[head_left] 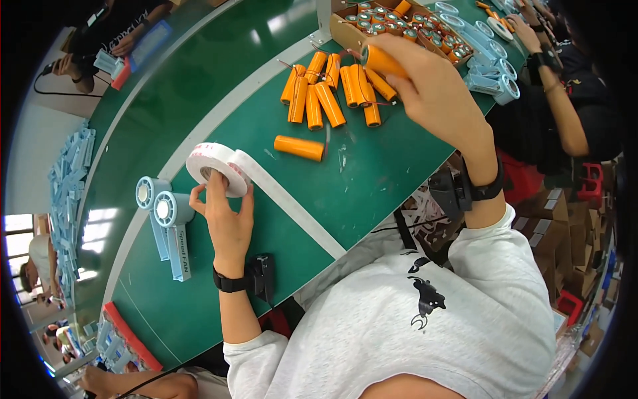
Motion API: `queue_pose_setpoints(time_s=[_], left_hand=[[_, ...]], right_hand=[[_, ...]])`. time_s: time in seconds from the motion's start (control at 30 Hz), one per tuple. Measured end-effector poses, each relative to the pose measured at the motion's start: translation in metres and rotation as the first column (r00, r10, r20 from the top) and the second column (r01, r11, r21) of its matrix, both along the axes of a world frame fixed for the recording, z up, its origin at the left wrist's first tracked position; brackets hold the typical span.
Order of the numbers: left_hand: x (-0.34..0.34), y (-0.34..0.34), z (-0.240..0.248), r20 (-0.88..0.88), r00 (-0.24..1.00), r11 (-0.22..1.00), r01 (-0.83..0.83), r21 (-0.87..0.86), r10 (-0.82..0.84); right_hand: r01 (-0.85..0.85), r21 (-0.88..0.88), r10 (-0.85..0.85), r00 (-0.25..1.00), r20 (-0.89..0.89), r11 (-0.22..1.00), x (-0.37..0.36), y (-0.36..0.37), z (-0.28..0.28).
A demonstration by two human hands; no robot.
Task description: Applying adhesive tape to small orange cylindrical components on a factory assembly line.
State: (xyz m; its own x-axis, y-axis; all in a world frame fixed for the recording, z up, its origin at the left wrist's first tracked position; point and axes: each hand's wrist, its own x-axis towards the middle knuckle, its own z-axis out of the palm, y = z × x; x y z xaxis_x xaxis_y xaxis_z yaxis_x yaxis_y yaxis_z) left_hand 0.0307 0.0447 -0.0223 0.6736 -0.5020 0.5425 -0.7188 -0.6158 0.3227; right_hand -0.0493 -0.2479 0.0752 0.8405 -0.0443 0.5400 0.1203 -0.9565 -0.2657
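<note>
Nearest to me, at the bottom of my view, is a pale grey T-shirt (372, 319) with a black print on its front. From its sleeves two bare forearms reach out over a green table (379, 166), each with a black strap and a small dark device at the wrist.

On the feed I see the right hand (432, 86) grasping an orange battery (385, 62), fingers closed around it, one end poking out to the left. It is up near the front of a cardboard box (342, 36) filled with more batteries, packed mostly on end. The left hand (227, 216) is on a white roll of tape (203, 154), with a finger in its core and the thumb against its side (how tightly it grips, I cannot tell from this far off). A pale strip (292, 206) runs from beside the roll to the table's near edge; whether it is tape or part of the table, I can't make out.

Between the hands lies a pile of orange batteries (327, 103) with thin wires, and one loose battery (299, 147) rests on its side nearer the roll. Left of the left hand I have two light blue fans (176, 229), just beside each other. At upper right, more blue fans (490, 83) lie near a co-worker's arm (558, 106).
</note>
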Motion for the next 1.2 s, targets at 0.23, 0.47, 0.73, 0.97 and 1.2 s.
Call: queue_pose_setpoints(time_s=[0.23,0.47,0.73,0.97,1.2], left_hand=[[-0.011,-0.008,0.007,-0.039,0.998,0.998,0.055,-0.017,-0.056],[-0.012,-0.010,0.015,0.086,0.995,0.998,-0.039,-0.045,0.043],[0.009,0.019,0.029,-0.261,0.956,0.797,-0.258,-0.546,0.130],[-0.010,-0.001,0.011,-0.037,0.999,0.988,0.025,-0.153,-0.031],[-0.013,-0.009,0.019,0.110,0.990,0.995,0.089,-0.038,-0.084]], right_hand=[[-0.121,0.798,0.335,0.936,-0.106,0.591,-0.012,0.066,-0.032],[-0.123,0.985,0.461,0.872,0.164,-0.120,-0.008,0.115,-0.088],[-0.166,0.929,0.675,0.729,-0.109,0.330,-0.022,0.077,-0.075],[-0.123,0.992,0.521,0.847,0.105,0.000,0.008,0.082,-0.046],[-0.327,0.919,0.403,0.888,0.220,0.220,0.034,0.107,-0.050]])
